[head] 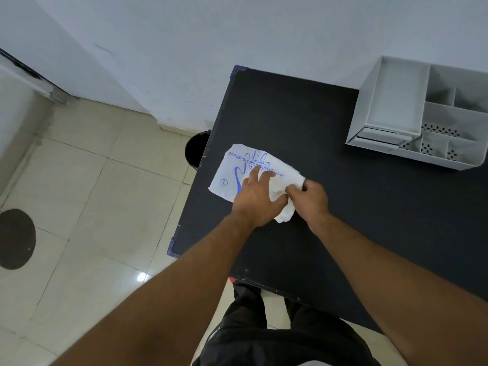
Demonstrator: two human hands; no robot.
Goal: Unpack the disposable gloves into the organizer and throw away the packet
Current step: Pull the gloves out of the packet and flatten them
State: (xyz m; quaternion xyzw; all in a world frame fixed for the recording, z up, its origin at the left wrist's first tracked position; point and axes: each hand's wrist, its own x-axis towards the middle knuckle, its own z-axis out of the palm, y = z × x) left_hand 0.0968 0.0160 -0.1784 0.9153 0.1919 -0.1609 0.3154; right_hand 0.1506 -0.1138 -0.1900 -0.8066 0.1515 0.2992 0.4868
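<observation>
A white glove packet (232, 169) with blue print lies flat on the black table (303, 120) near its left edge. My left hand (254, 196) presses down on the packet with fingers spread. At the packet's right end my right hand (309, 196) pinches a bunch of white gloves (282, 204), which stick out of that end between my two hands. The grey organizer (390, 143) with several compartments stands at the table's back right, its compartments showing nothing inside.
A black bin (196, 149) stands on the tiled floor just off the table's left edge, partly hidden by it. A white wall runs behind the table. A dark round mark (15, 239) lies on the floor at the left.
</observation>
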